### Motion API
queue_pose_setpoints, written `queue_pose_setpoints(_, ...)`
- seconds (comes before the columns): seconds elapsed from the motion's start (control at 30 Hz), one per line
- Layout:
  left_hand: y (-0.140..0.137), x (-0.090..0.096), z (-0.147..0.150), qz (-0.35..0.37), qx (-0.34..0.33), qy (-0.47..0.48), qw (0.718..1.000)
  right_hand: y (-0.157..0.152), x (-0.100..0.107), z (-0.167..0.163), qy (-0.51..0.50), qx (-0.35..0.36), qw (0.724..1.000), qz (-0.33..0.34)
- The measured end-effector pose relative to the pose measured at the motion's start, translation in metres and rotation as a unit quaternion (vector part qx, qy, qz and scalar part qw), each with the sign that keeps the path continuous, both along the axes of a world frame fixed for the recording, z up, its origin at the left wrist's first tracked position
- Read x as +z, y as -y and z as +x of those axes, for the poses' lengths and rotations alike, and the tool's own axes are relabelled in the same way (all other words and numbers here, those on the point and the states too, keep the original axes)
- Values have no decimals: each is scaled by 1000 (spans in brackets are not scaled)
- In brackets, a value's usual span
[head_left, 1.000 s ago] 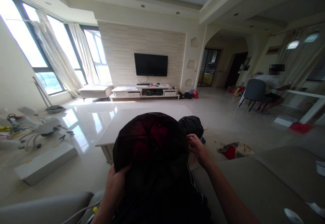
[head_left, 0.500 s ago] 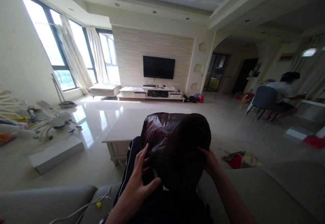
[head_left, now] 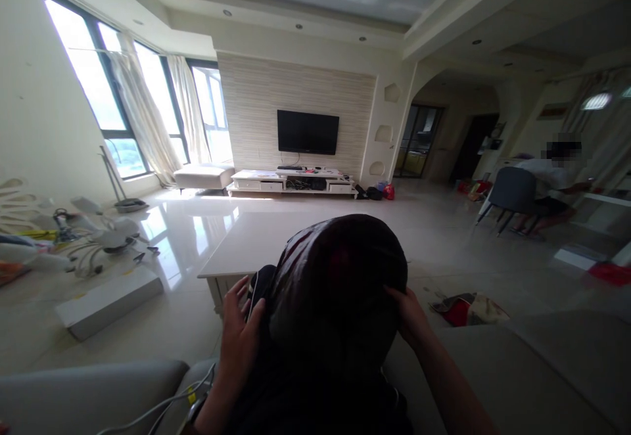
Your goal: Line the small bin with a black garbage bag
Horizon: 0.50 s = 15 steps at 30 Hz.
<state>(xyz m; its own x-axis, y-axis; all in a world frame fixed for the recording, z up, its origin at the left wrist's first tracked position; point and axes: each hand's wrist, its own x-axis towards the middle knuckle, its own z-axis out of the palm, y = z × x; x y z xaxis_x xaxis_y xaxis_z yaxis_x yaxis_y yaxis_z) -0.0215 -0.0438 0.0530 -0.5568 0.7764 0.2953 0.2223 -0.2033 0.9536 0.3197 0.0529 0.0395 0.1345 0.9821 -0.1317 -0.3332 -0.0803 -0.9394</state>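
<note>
A dark, glossy plastic bag (head_left: 340,277) stands over my lap, its mouth spread towards me. Its inside is mostly black, with a faint reddish patch; what it holds, if anything, is too dark to tell. My right hand (head_left: 411,313) grips the bag's right edge, with the fingertips hidden inside or behind it. To the left of the bag, my left hand (head_left: 240,330) hovers by my dark trouser leg (head_left: 265,278), fingers apart and nothing in them. A band shows on my left wrist.
Ahead stands a white coffee table (head_left: 236,244). A grey sofa (head_left: 89,392) surrounds me, a pale cable (head_left: 167,399) lying on it. On the left floor are a long white box (head_left: 111,303) and a lamp-like fixture (head_left: 108,234). A person (head_left: 547,179) sits on a chair at right.
My left hand has come off the bag's left side and moved left. The bag's left wall has folded outward and its mouth has turned more towards me. My right hand keeps its place.
</note>
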Motion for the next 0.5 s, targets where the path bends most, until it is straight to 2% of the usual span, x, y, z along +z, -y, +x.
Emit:
queue_pose_setpoints(0.07,9,13,4,110,57,-76,989,-1,1,-4,69,-33,996,41)
queue_pose_setpoints(0.1,12,21,8,166,80,-134,974,-1,2,-6,113,-46,990,65)
queue_pose_setpoints(0.13,15,30,14,208,84,-197,955,-1,3,-8,159,-57,982,88)
queue_pose_setpoints(0.17,15,38,22,224,57,-259,938,-1,4,-11,204,-64,971,108)
queue_pose_setpoints(0.2,13,45,31,212,-1,-314,925,-1,5,-13,242,-69,960,126)
queue_pose_setpoints(0.27,-2,54,51,96,-182,-415,886,0,8,-19,295,-73,941,151)
queue_pose_setpoints(0.3,-15,55,62,17,-254,-468,846,1,9,-23,309,-72,935,159)
queue_pose_setpoints(0.33,-29,53,71,-55,-290,-520,802,2,11,-26,317,-69,932,165)
queue_pose_setpoints(0.4,-63,45,87,-103,-300,-544,777,5,14,-31,323,-62,928,173)
queue_pose_setpoints(0.5,-110,26,99,-137,-268,-548,781,10,18,-37,325,-55,926,183)
